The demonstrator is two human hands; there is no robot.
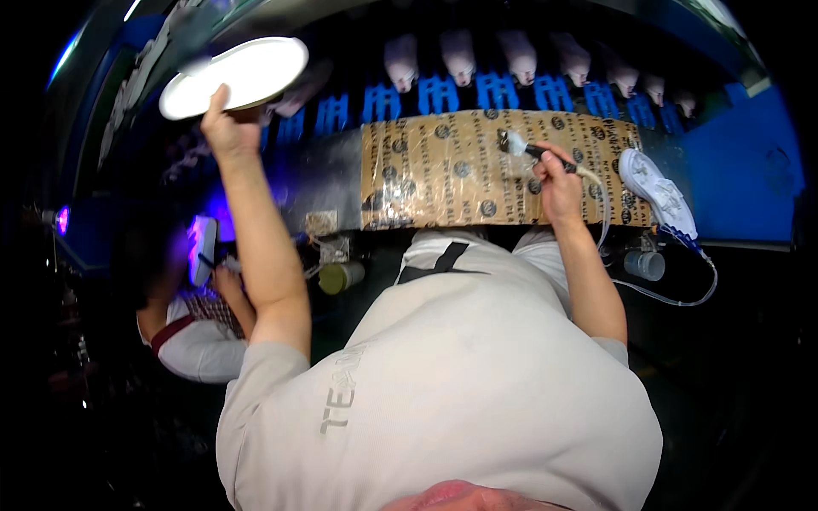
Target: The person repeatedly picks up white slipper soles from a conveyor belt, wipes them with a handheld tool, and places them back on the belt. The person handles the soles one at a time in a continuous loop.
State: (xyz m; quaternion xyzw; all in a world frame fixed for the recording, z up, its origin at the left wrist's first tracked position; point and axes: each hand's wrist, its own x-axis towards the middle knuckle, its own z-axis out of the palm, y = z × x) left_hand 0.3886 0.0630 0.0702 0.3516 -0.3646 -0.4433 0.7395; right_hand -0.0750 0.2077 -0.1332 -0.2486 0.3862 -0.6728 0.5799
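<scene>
Likely handling step: left hand (230,136) pinches sole (234,78) past left edge of cardboard (460,200), right hand (559,183) curls round brush (537,152); next needs steady grip.

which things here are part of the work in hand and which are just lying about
Seemingly in use:
white sole, in the left hand
black-handled brush, in the right hand
pale tube at the brush's rear end
brown printed covering beneath the brush

Seemingly lying about:
white shoe, right of the covering
translucent cup, below the covering's right end
</scene>
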